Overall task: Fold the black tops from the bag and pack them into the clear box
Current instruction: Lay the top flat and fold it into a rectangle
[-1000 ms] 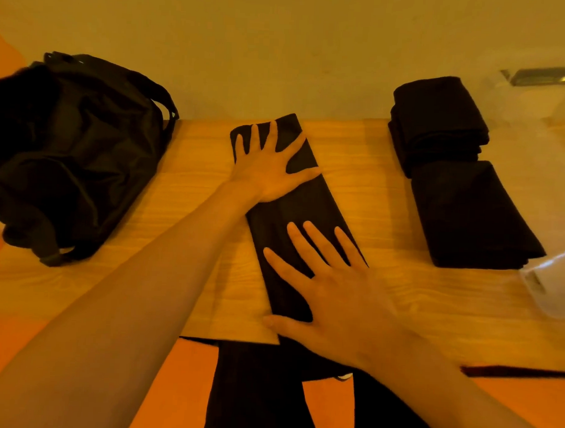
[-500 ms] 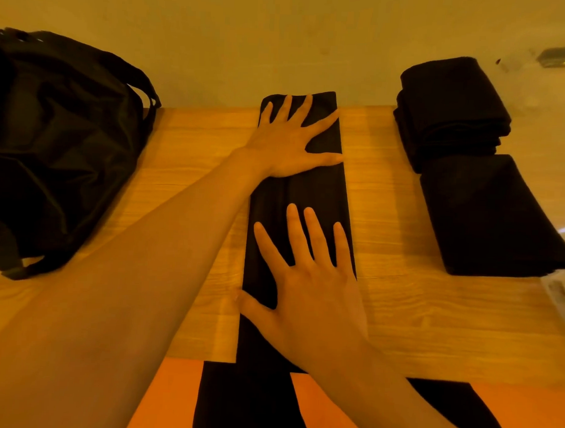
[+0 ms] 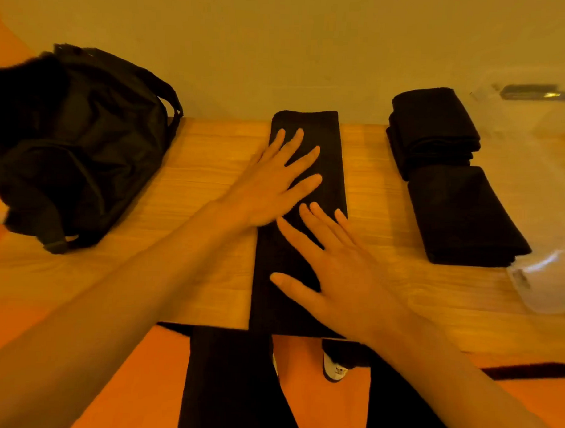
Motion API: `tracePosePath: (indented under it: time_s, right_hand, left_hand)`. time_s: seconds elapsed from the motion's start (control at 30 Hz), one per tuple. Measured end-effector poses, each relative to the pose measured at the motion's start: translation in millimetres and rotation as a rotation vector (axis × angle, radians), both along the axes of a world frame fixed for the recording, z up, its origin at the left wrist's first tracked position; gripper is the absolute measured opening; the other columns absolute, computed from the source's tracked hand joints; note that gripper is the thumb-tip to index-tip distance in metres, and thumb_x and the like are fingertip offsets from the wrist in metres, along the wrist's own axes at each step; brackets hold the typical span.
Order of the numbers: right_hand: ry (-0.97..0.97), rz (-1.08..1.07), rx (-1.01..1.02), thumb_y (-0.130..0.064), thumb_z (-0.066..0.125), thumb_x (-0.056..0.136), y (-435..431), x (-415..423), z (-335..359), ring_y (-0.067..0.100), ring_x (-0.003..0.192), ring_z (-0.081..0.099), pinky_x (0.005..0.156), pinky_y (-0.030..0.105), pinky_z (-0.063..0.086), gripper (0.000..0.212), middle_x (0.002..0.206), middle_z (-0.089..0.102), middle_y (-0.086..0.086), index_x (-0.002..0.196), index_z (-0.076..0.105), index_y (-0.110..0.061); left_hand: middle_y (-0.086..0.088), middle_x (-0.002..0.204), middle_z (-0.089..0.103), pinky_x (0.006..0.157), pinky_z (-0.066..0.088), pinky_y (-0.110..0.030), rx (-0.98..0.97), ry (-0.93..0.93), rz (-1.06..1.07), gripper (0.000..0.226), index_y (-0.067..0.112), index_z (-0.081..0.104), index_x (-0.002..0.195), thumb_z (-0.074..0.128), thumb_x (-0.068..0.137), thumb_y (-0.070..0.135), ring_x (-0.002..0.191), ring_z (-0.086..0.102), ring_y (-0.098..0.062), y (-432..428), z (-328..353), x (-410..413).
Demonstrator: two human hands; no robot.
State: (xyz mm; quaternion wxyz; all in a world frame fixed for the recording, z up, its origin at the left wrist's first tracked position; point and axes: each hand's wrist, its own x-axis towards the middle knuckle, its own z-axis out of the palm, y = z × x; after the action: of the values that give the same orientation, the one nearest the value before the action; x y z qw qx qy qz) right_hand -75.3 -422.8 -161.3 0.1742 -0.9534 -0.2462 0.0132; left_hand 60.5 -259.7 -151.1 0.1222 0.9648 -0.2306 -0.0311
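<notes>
A black top (image 3: 322, 132) lies folded into a long narrow strip down the middle of the wooden table (image 3: 206, 166), running from the far edge to the near edge. My left hand (image 3: 269, 184) lies flat on its upper half, fingers spread. Lower down, my right hand (image 3: 333, 267) presses flat on the strip, fingers straight. The black bag (image 3: 78, 149) sits at the left end of the table. Two folded black tops, one farther (image 3: 431, 123) and one nearer (image 3: 463, 217), lie at the right. The clear box (image 3: 548, 280) shows at the right edge.
A pale wall stands right behind the table. My dark trouser legs and a white shoe (image 3: 333, 369) show below the near edge over an orange floor. A clear lid or container with a dark handle (image 3: 541, 93) sits at the far right.
My left hand has slid down the strip toward me, closer to my right hand. The strip lies straight now; one second ago it lay slanted.
</notes>
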Motion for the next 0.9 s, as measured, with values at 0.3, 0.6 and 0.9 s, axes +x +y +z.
tracePosePath:
  time_s: [0.3, 0.6, 0.9]
  right_hand:
    - [-0.086, 0.072, -0.229, -0.084, 0.016, 0.090, -43.4, -56.1, -23.8, 0.009, 0.153, -0.013, 0.117, 0.031, 0.000, 0.083, 0.167, 0.001, -0.004, 0.159, 0.012, -0.038]
    - [-0.302, 0.070, 0.139, -0.036, 0.072, 0.087, -67.2, -73.9, -44.7, 0.002, 0.132, 0.047, 0.108, 0.022, 0.040, 0.050, 0.140, 0.054, -0.010, 0.134, 0.058, -0.026]
    - [-0.316, 0.138, 0.203, -0.036, 0.062, 0.092, -79.7, -87.0, -30.1, -0.002, 0.115, 0.060, 0.094, 0.019, 0.051, 0.031, 0.124, 0.069, -0.008, 0.120, 0.071, -0.025]
  left_hand:
    - [-0.004, 0.171, 0.005, 0.126, 0.002, -0.042, 0.168, -0.179, -0.274, 0.073, 0.019, 0.013, 0.163, 0.013, 0.105, 0.063, 0.157, -0.003, -0.019, 63.6, -36.0, -192.2]
    - [-0.017, 0.142, 0.059, 0.108, 0.047, -0.053, -0.102, -0.560, -0.321, 0.042, 0.004, 0.056, 0.137, 0.059, 0.095, 0.006, 0.137, 0.053, -0.031, 72.8, -74.3, -205.4]
    - [-0.008, 0.120, 0.072, 0.087, 0.058, -0.040, -0.211, -0.550, -0.357, 0.023, 0.007, 0.075, 0.110, 0.072, 0.088, 0.012, 0.110, 0.066, -0.024, 64.5, -52.8, -213.3]
